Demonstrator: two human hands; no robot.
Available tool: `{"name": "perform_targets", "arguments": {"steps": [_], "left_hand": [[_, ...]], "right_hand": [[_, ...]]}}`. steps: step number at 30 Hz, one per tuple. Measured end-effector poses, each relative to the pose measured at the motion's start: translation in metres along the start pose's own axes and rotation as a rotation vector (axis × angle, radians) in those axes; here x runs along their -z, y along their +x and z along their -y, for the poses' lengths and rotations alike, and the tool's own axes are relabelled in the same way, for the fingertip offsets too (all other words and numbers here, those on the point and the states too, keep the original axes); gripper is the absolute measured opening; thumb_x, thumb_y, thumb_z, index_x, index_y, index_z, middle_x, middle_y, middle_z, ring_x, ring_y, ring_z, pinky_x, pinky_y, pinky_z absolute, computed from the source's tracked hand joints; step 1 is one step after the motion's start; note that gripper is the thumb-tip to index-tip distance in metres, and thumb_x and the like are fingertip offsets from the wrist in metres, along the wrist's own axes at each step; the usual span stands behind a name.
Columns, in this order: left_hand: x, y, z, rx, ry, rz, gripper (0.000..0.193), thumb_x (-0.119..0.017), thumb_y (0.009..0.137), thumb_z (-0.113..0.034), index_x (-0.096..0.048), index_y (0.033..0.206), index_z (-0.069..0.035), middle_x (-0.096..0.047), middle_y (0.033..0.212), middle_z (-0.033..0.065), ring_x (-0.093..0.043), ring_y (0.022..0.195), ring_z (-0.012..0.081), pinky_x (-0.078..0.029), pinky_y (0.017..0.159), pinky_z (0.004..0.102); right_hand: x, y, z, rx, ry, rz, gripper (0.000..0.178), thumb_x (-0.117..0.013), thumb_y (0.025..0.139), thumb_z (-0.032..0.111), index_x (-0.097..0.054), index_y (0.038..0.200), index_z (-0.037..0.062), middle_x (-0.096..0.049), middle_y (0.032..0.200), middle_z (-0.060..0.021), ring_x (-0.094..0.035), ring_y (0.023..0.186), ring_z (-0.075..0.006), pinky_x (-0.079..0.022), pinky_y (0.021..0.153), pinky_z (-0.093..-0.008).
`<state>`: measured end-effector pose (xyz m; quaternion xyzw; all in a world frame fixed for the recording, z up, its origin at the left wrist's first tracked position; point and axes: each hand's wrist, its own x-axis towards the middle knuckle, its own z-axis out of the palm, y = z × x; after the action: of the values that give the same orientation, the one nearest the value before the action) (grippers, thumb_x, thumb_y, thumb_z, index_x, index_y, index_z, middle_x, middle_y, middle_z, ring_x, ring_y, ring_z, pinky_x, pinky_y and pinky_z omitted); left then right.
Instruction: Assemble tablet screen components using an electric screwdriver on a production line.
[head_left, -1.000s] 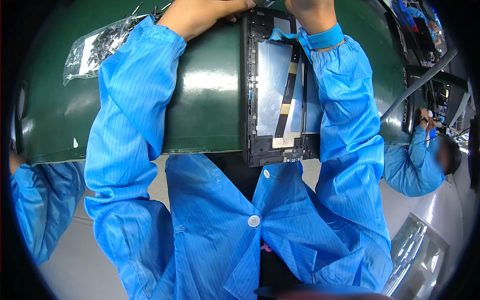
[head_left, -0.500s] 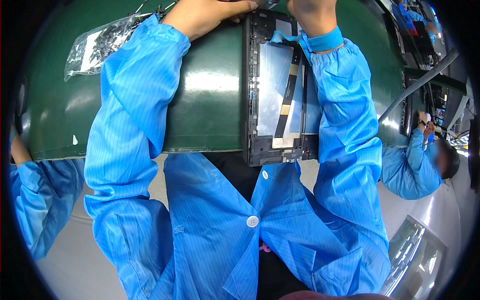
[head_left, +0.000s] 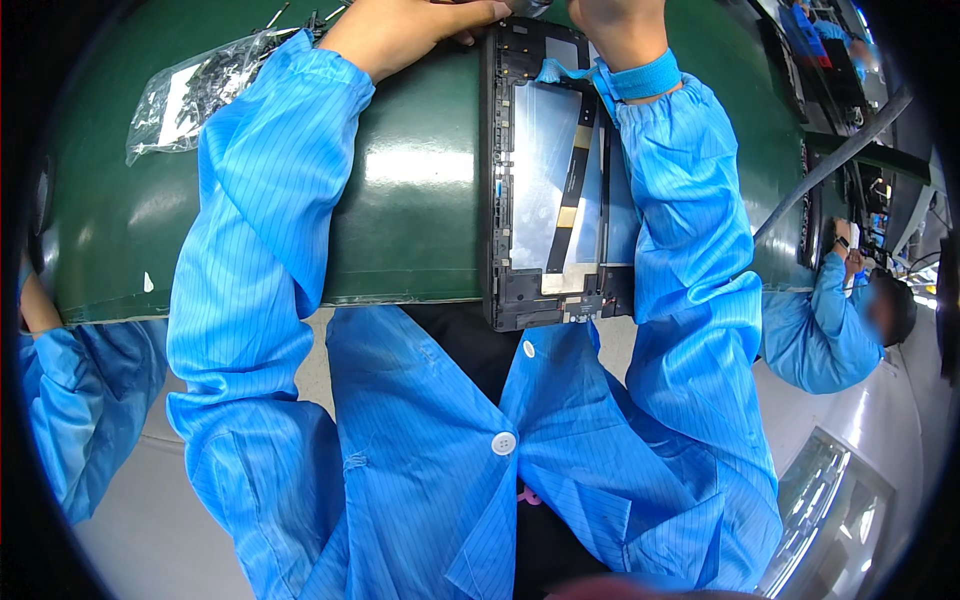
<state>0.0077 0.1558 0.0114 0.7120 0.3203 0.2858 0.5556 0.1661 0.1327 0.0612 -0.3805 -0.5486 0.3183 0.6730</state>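
Cannot tell released from grasping: fingers cut off by the upper edge at the right hand [head_left: 620, 28], only partly shown at the left hand [head_left: 395, 35], with thumb stretched to a shiny greyish item [head_left: 527, 8]. Just below, see an opened flat device [head_left: 548, 190], lying lengthwise on the green table [head_left: 410, 240], near end jutting past the edge: black-framed, studded with small fittings, lined with a silvery panel [head_left: 533, 130], crossed aslant by a black strip [head_left: 574, 185] with tan bands. Farther left, see a clear bag [head_left: 195, 95] of dark pieces.
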Motion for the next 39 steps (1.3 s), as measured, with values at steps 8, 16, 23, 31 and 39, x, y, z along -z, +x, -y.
{"name": "perform_targets", "arguments": {"steps": [8,16,23,31,39], "left_hand": [[0.001,0.007,0.01,0.041,0.007,0.0,0.02,-0.072,0.094,-0.012,-0.076,0.105,0.004,-0.072,0.077,0.0072,-0.06,0.066,0.0094,-0.049,0.061,0.0251],[0.0,0.006,0.008,0.011,-0.018,-0.008,0.02,-0.073,0.093,-0.012,-0.076,0.103,0.005,-0.072,0.077,0.0078,-0.06,0.065,0.0096,-0.049,0.06,0.0251],[0.0,0.004,0.007,-0.008,-0.018,0.0,0.02,-0.073,0.093,-0.012,-0.076,0.104,0.005,-0.072,0.077,0.0084,-0.06,0.065,0.0099,-0.049,0.061,0.0253],[0.001,0.004,0.007,-0.012,-0.059,0.006,0.02,-0.072,0.093,-0.011,-0.076,0.103,0.006,-0.073,0.079,0.0089,-0.062,0.067,0.0108,-0.05,0.062,0.0256],[-0.002,0.011,0.014,0.038,-0.093,-0.033,0.019,-0.073,0.091,-0.007,-0.076,0.104,0.006,-0.074,0.082,0.0102,-0.064,0.069,0.0121,-0.053,0.064,0.026]], "right_hand": [[0.003,0.0,0.0,-0.004,-0.026,0.028,0.027,-0.059,0.098,0.018,-0.065,0.084,-0.0049,-0.066,0.071,-0.0117,-0.057,0.046,-0.0139,-0.043,0.039,-0.027],[0.002,0.0,0.0,0.006,0.009,-0.011,0.026,-0.058,0.098,0.017,-0.065,0.086,-0.0041,-0.067,0.075,-0.0123,-0.058,0.048,-0.0137,-0.044,0.04,-0.0266],[0.004,-0.001,-0.001,0.013,-0.011,0.017,0.024,-0.058,0.098,0.017,-0.065,0.09,-0.0046,-0.068,0.079,-0.0132,-0.059,0.049,-0.0137,-0.044,0.04,-0.0266],[-0.001,-0.001,0.0,0.003,-0.035,0.022,0.026,-0.06,0.099,0.017,-0.066,0.084,-0.0044,-0.065,0.069,-0.0107,-0.057,0.047,-0.0128,-0.043,0.04,-0.0257],[-0.004,0.003,-0.001,-0.033,-0.098,0.042,0.028,-0.06,0.099,0.016,-0.067,0.08,-0.0035,-0.06,0.057,-0.006,-0.056,0.044,-0.0117,-0.042,0.04,-0.0247]]}}
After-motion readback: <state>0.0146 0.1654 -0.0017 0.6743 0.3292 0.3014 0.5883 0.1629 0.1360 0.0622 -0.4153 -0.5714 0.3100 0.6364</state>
